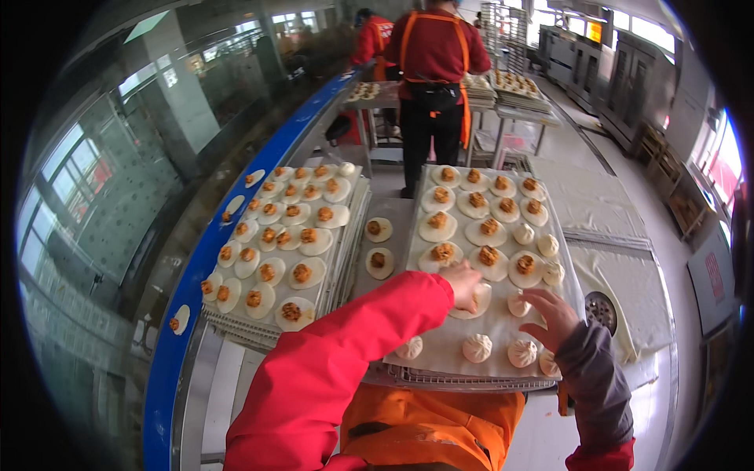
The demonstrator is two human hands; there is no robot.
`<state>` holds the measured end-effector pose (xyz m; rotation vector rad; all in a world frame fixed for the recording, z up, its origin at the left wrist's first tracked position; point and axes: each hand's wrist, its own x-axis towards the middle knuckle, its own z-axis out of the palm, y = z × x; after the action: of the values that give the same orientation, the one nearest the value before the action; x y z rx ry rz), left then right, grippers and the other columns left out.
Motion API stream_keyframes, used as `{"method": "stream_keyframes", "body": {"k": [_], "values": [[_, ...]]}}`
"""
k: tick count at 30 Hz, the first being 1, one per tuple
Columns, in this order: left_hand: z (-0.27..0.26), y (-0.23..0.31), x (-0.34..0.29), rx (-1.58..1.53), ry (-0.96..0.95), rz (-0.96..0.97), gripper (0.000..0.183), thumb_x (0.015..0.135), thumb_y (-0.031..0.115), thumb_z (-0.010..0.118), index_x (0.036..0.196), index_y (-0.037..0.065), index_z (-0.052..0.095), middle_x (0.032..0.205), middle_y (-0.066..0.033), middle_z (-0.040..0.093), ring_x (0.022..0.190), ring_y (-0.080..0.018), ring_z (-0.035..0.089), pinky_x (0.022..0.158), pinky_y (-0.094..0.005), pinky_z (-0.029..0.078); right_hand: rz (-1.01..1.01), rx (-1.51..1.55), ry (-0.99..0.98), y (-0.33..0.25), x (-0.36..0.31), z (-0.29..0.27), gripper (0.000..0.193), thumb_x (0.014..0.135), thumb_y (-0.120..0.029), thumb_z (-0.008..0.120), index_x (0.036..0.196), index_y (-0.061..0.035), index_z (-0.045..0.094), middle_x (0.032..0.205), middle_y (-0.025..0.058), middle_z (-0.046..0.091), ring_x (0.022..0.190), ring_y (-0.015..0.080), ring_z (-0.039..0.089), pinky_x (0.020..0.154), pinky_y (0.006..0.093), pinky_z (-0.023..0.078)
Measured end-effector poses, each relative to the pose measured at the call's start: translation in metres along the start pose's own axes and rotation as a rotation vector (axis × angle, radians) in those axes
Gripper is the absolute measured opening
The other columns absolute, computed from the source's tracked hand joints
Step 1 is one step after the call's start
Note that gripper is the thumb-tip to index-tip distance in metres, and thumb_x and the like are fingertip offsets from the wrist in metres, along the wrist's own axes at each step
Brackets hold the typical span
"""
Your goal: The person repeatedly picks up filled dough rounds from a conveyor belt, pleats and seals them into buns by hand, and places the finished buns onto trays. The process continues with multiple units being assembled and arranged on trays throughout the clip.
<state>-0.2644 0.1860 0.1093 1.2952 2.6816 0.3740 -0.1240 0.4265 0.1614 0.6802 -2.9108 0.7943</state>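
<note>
My left hand [463, 284], in a red sleeve, reaches across the tray and is closed with its fingertips down on a round dough wrapper [480, 301]. The hand hides most of that wrapper and any filling on it. My right hand [552, 315], in a grey cuff, curves open with thumb and fingers apart. It is just right of a pleated bun [517, 304] on the same tray. Nearer me stands a row of pleated buns, including one in the middle [477, 348]. Beyond my hands lie flat wrappers topped with orange-brown filling, such as a near one [488, 262].
A lined tray [448, 363] carries my work. To its left, stacked trays [339, 259] hold several filled wrappers beside a blue-edged conveyor [169, 369]. Two loose filled wrappers [380, 264] lie between. A round metal dish [602, 312] sits right. Two people [436, 55] stand ahead.
</note>
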Motion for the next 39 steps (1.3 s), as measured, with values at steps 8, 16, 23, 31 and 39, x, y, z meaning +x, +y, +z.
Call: {"method": "stream_keyframes", "body": {"k": [8, 16, 23, 31, 39], "values": [[-0.049, 0.050, -0.067, -0.632, 0.146, -0.019, 0.048, 0.075, 0.020, 0.078, 0.112, 0.003, 0.053, 0.106, -0.0191, 0.060, 0.099, -0.0304, 0.062, 0.083, -0.0394, 0.048, 0.001, 0.143, 0.175, -0.069, -0.017, -0.014, 0.058, 0.076, -0.006, 0.074, 0.131, -0.0028, 0.054, 0.125, 0.0170, 0.059, 0.114, 0.0348, 0.058, 0.096, 0.0387, 0.048], [-0.059, 0.092, -0.185, -0.861, -0.124, -0.004, 0.056, 0.075, 0.022, 0.085, 0.118, 0.002, 0.055, 0.104, -0.0090, 0.059, 0.105, -0.0196, 0.059, 0.089, -0.0335, 0.048, 0.374, 1.006, 0.053, -0.122, -0.061, 0.072, 0.014, 0.094, -0.007, 0.062, 0.105, 0.0005, 0.066, 0.085, 0.0054, 0.066, 0.073, 0.0095, 0.062, 0.064, 0.0230, 0.050], [0.050, 0.121, -0.247, -2.288, 0.093, -0.648, 0.053, 0.089, 0.031, 0.073, 0.129, 0.006, 0.049, 0.125, -0.0067, 0.056, 0.112, -0.0202, 0.057, 0.100, -0.0369, 0.046, 0.410, 1.551, 0.054, -0.142, -0.106, 0.158, 0.011, 0.093, -0.003, 0.065, 0.101, 0.0034, 0.064, 0.088, 0.0050, 0.065, 0.071, 0.0098, 0.060, 0.064, 0.0223, 0.049], [0.095, 0.133, -0.261, -2.444, 0.075, -0.702, 0.038, 0.099, 0.027, 0.059, 0.128, 0.005, 0.050, 0.121, -0.0077, 0.059, 0.111, -0.0201, 0.059, 0.098, -0.0371, 0.048, 0.477, 0.977, 0.070, -0.126, -0.113, 0.186, 0.011, 0.086, -0.002, 0.072, 0.095, 0.0009, 0.066, 0.086, 0.0026, 0.065, 0.079, 0.0088, 0.060, 0.069, 0.0236, 0.050], [0.108, 0.130, -0.253, -1.711, 0.269, -0.656, 0.026, 0.093, 0.015, 0.068, 0.114, 0.003, 0.058, 0.104, -0.0028, 0.063, 0.099, -0.0113, 0.058, 0.087, -0.0284, 0.049, 0.267, 0.719, 0.090, -0.120, -0.100, 0.183, 0.014, 0.084, 0.000, 0.072, 0.096, 0.0018, 0.064, 0.087, 0.0063, 0.064, 0.075, 0.0130, 0.061, 0.064, 0.0248, 0.049]]}}
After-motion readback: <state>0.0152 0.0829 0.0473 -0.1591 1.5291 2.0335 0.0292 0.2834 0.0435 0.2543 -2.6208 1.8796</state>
